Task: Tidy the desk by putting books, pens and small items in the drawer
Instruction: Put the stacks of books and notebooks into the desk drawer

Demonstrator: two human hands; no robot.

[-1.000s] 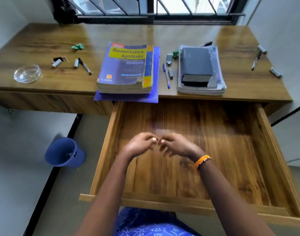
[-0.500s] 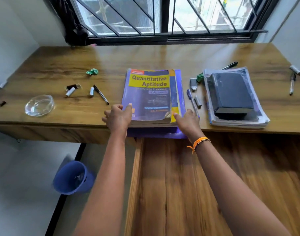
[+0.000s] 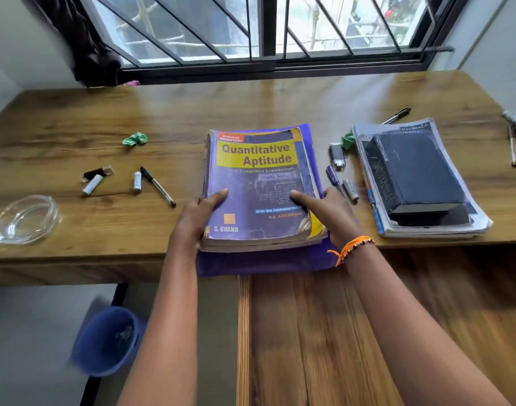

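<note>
Both hands grip the thick purple book (image 3: pixel 258 186) at the front edge of the desk (image 3: pixel 75 218): the left hand (image 3: pixel 196 221) clasps its near left corner and the right hand (image 3: pixel 330 215) its near right side, each with the thumb curled over the cover. It lies on a purple folder (image 3: pixel 268 260) that overhangs the desk edge above the open drawer (image 3: pixel 324 332). Pens, batteries, a glass dish (image 3: pixel 25 219) and a second pile of books (image 3: pixel 418 180) lie on the desk to either side.
</note>
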